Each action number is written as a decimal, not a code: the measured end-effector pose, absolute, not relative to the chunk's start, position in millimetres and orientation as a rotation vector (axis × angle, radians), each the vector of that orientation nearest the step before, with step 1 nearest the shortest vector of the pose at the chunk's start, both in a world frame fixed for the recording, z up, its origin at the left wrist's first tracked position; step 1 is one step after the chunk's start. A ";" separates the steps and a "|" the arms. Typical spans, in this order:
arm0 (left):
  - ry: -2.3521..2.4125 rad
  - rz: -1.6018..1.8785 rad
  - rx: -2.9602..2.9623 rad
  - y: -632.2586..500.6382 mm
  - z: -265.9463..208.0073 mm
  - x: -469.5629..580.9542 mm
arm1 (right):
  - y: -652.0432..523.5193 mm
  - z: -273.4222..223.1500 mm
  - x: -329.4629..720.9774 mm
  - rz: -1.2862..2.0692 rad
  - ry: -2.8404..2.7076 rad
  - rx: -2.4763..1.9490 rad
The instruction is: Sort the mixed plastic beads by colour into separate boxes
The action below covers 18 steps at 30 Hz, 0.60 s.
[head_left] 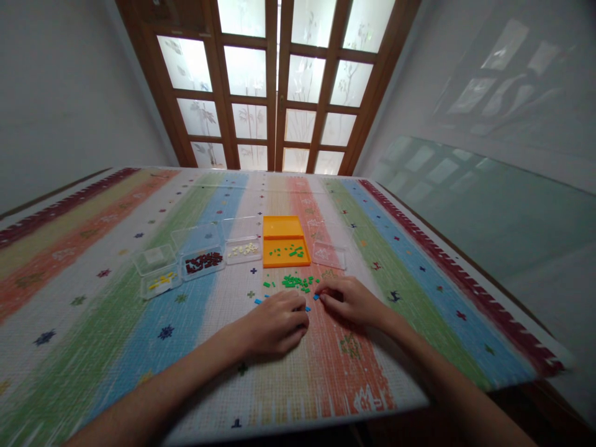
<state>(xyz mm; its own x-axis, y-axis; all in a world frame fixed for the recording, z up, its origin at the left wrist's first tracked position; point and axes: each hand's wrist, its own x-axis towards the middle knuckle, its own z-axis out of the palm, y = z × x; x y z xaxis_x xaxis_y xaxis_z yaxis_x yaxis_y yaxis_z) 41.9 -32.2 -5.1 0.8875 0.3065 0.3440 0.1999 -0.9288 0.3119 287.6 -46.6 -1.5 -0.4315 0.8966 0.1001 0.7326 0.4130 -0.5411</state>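
My right hand [347,299] rests on the tablecloth with thumb and index finger pinched at a small blue piece [316,297]. To its left, my left hand [280,321] lies with its fingers curled in; whatever they may hold is hidden. Another blue piece [308,308] shows by its fingertips, and one more blue piece [257,302] lies beyond its knuckles. Just past both hands is a loose pile of small green pieces [294,282]. Behind the pile, an orange box [283,227] stands with its lid laid back and several green pieces inside.
Left of the orange box are open clear boxes: one with cream pieces [243,249], one with dark red pieces [203,262], one with yellow pieces [161,282]. A clear box [329,255] sits at its right. A striped tablecloth [223,372] covers the table.
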 end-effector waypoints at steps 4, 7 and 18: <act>0.412 0.590 2.714 -22.3 11.9 34.1 | -52.6 -3.8 285.8 0.625 -2.320 -1.417; 0.539 0.726 2.675 -0.7 26.4 23.5 | -59.1 -2.5 283.4 0.662 -2.324 -1.396; 0.936 0.557 2.882 97.7 21.2 32.6 | -70.3 -4.6 270.7 0.602 -2.253 -1.429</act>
